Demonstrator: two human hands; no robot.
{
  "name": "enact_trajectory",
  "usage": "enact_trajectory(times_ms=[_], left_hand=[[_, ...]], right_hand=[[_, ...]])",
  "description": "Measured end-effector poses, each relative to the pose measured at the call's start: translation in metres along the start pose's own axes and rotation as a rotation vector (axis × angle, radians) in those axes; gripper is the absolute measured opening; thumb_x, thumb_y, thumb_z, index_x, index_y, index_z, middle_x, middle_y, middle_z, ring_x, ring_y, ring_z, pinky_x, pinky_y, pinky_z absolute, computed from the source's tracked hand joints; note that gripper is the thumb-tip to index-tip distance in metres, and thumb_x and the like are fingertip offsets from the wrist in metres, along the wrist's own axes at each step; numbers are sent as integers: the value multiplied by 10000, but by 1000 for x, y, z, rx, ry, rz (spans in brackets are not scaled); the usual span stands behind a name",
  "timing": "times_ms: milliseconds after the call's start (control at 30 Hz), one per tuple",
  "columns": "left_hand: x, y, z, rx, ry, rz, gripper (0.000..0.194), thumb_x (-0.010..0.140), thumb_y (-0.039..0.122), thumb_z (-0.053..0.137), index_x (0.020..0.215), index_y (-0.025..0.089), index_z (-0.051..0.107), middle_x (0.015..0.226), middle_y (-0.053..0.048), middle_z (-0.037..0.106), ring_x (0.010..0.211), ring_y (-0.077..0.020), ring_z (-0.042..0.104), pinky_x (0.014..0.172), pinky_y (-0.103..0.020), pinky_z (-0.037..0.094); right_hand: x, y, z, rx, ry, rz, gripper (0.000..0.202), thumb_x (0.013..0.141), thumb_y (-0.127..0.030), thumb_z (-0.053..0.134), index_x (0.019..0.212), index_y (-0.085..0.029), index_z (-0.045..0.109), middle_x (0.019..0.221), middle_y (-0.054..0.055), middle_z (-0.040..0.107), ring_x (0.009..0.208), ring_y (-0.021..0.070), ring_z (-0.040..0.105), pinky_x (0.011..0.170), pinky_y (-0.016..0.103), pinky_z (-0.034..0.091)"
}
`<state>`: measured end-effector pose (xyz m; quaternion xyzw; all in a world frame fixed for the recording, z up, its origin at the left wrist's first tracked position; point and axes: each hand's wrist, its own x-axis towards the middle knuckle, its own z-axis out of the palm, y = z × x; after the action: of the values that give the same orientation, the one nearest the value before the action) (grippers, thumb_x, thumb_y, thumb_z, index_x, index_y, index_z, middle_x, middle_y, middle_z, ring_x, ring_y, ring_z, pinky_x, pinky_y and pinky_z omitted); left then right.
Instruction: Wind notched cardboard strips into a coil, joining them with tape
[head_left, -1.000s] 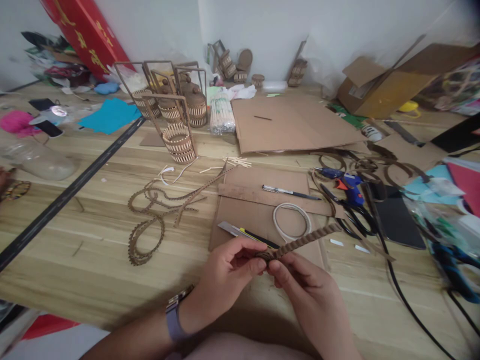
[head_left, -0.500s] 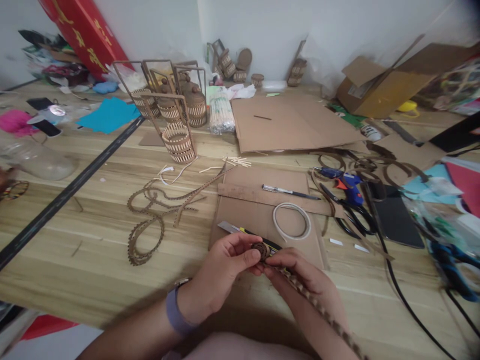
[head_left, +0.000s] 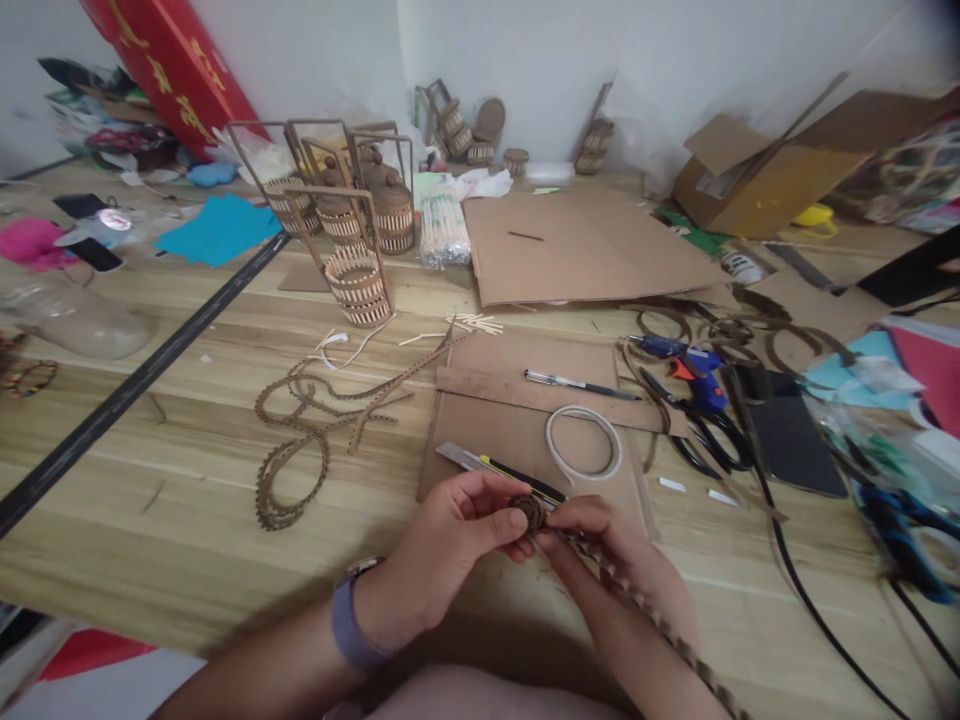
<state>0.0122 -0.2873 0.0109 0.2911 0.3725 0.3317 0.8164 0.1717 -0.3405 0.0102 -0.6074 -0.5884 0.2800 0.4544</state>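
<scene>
Between thumb and fingers, my left hand point(head_left: 469, 520) pinches a small brown coil point(head_left: 529, 513) of rolled corrugated cardboard. My right hand point(head_left: 611, 560) grips the loose cardboard strip point(head_left: 667, 635) close to where it meets the coil; the strip's tail runs down along my right forearm and out of the frame. Just beyond the fingers, a utility knife point(head_left: 480, 465) with its blade out lies on a cardboard sheet point(head_left: 510, 430). A roll of tape point(head_left: 583, 443) rests on the same sheet, and a pen point(head_left: 577, 384) lies across a flat cardboard strip point(head_left: 487, 388).
Loose notched strips point(head_left: 292, 450) curl on the table to the left. Small stick-sided baskets point(head_left: 358, 285) with tall handles stand behind them. To the right are black scissors point(head_left: 705, 435), a blue glue gun point(head_left: 701, 375) and a dark phone point(head_left: 795, 435). A cardboard box point(head_left: 772, 170) sits at back right.
Both hands have shifted slightly to the right with the coil. The coil has turned so that more of its spiral face shows. The things on the table have stayed put.
</scene>
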Motion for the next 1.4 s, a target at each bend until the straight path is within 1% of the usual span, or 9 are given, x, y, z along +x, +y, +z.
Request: enact_trajectory(times_ms=[67,233,500,633,800,1000,1100,1233,1400], left_hand=[[-1,0,0,18,-17,13,406,629,381,876,899,140,693,693,5,668,601,-110,604,628,-252,467],[-5,0,-1,154,-38,101,339,707,381,825,932,158,705,748,-9,683,658,-125,618,659,-260,496],[-14,1,-4,723,-18,443,138,903,245,635,1013,204,708,1012,-47,736,903,-167,673,774,-242,520],[-14,5,-2,875,-76,553,130,910,174,617,1001,191,708,1011,-47,743,940,-172,677,851,-257,503],[-15,11,0,887,-140,517,156,888,112,619,967,204,717,982,-28,747,908,-163,676,836,-246,501],[-14,3,-4,529,-47,312,292,829,249,718,1117,236,670,938,-20,722,857,-161,674,742,-231,525],[-14,-3,-5,392,-2,253,242,799,285,751,1023,217,692,891,-18,725,811,-151,669,713,-224,525],[-13,-3,-6,526,52,321,136,828,271,718,943,198,710,870,-26,736,777,-154,667,700,-237,523],[-13,5,-7,832,-5,496,61,877,197,665,915,193,713,925,-33,746,851,-171,680,779,-259,513]], right_hand=[[1,-1,1,138,51,105,134,766,-311,745,822,-233,651,720,14,706,637,172,697,565,238,576],[7,-9,1,417,-33,293,323,706,-482,793,824,-206,672,609,26,723,521,184,688,495,272,590],[9,-14,-5,173,-12,144,225,806,-404,695,705,-210,743,606,28,707,547,170,673,496,235,562],[11,-11,-15,-14,-149,13,158,859,-310,644,776,-223,746,683,29,684,617,161,647,542,228,537],[15,-12,-25,-136,-327,-26,197,898,-288,583,741,-226,684,674,15,639,599,149,605,505,219,487],[6,-11,-12,-79,-93,-117,149,882,-259,604,745,-227,655,669,3,652,574,141,611,505,209,492],[3,-8,-5,-35,-18,-95,154,884,-259,606,744,-224,659,699,9,675,588,143,633,521,204,509],[4,-8,-7,-39,-74,-57,179,888,-277,607,726,-220,660,702,14,671,626,156,646,547,215,518],[11,-9,-19,-86,-195,-60,138,882,-253,611,765,-231,680,701,3,668,620,150,643,527,211,501]])
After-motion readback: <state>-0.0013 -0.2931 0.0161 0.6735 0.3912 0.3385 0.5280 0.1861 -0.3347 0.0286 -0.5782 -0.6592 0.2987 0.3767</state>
